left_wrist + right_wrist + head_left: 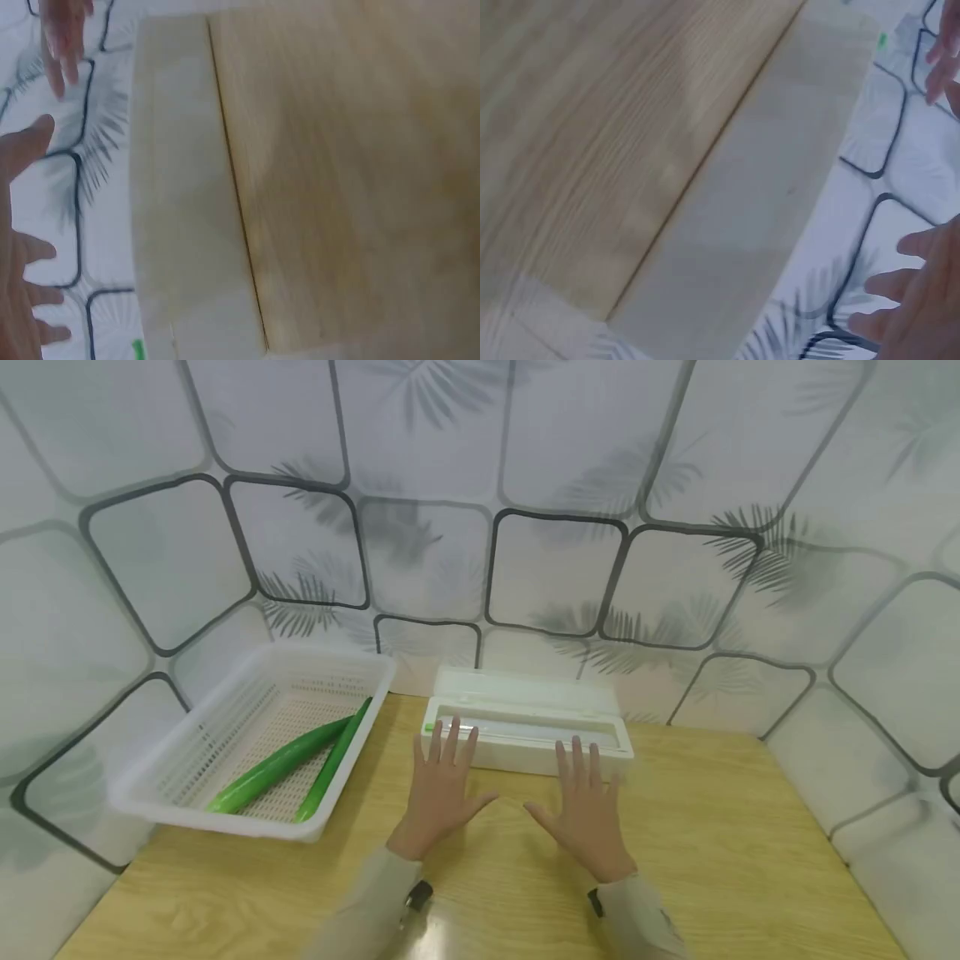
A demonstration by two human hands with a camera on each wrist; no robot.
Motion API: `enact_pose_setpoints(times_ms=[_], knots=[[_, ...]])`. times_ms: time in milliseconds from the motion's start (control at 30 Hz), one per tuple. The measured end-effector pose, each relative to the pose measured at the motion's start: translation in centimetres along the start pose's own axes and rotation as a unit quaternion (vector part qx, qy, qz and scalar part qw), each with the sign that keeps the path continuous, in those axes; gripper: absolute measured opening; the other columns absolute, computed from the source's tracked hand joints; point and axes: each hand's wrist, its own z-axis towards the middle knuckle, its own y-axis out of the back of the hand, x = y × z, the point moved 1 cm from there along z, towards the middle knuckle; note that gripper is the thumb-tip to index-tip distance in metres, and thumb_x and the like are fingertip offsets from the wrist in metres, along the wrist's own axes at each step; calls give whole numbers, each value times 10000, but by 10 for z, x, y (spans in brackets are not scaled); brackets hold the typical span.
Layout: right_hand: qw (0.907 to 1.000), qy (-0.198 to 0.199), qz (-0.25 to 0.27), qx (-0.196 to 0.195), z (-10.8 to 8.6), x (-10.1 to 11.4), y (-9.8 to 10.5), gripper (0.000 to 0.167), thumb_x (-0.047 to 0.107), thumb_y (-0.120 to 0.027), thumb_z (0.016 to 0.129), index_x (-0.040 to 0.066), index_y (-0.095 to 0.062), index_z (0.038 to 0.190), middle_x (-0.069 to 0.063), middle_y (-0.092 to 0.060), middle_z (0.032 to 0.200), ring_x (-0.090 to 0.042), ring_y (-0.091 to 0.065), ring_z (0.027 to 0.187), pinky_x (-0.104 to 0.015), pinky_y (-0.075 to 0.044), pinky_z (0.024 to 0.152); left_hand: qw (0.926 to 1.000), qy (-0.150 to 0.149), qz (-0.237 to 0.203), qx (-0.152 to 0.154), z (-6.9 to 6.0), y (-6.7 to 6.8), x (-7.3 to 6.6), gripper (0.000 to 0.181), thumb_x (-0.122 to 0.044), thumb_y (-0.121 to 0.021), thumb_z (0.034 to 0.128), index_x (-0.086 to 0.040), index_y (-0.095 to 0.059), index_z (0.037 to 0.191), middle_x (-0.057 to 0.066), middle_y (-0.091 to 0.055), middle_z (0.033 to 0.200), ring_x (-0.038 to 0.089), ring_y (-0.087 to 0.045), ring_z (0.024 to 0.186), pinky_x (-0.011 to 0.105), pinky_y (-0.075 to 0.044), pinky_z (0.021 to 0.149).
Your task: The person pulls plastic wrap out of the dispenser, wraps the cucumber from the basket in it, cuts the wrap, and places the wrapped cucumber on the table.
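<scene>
A long, narrow white box [525,760] lies at the back of the table, its whitish lid [525,691] raised behind it. Inside, a small green piece [430,727] shows at the left end. In the head view my left hand [440,793] is spread, its fingertips overlapping the box's left part. My right hand [588,814] is spread likewise before the right part. Both hold nothing, thumbs pointing toward each other. The left wrist view shows the box front [187,187] apart from the left fingers [45,292]; the right wrist view shows the right fingers [889,285] beyond the box.
To the left stands a white perforated plastic basket [225,822] holding two long green cucumber-like vegetables, one thicker [277,768] and one thinner [333,768]. The wood-grain table [720,843] meets a patterned wall [555,568] at the back and sides.
</scene>
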Motion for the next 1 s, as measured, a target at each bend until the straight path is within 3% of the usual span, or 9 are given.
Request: enact_pose_setpoints(times_ms=[200,333,533,700,867,1000], knots=[[9993,-22,51,-370,29,-35,-20,969,584,-690,717,0,-347,1410,-228,-398,1424,-455,-335,1318,-704,-287,1009,9983,-428,-379,116,38,-16,10,848,-584,-669,757,-35,-443,1363,179,-474,1373,360,-435,1284,542,-331,1092],[9997,14,73,-250,44,-60,-26,897,594,-692,707,-22,-437,1308,-234,-489,1275,-432,-416,1204,-644,-331,974,9949,-726,-394,581,56,-26,16,772,-572,-640,792,-20,-482,1308,153,-538,1270,320,-490,1208,489,-374,1073],[9979,278,78,584,58,-83,-23,802,625,-622,758,-25,-521,1218,-221,-530,1221,-406,-454,1163,-618,-352,959,9852,-939,-407,1376,69,-36,26,748,-622,-590,801,-25,-524,1248,143,-561,1236,310,-517,1177,470,-380,1062],[9944,529,38,914,67,-89,-20,734,640,-597,772,-10,-580,1112,-192,-583,1148,-363,-525,1077,-629,-362,937,9771,-870,-536,1865,78,-40,30,702,-637,-572,805,-56,-562,1198,117,-590,1216,300,-542,1151,485,-392,1042],[9925,552,15,1093,74,-90,-15,717,630,-584,790,-17,-599,1098,-201,-612,1118,-356,-567,1050,-679,-326,975,9716,-733,-846,2084,86,-35,33,682,-614,-583,811,-68,-573,1219,113,-616,1213,301,-575,1117,506,-425,983],[9905,504,26,1279,80,-91,-13,736,629,-559,811,-18,-591,1160,-196,-635,1130,-360,-586,1053,-697,-292,990,9697,-750,-854,2162,92,-35,35,672,-632,-559,816,-88,-604,1208,95,-659,1137,279,-628,1016,465,-491,875]])
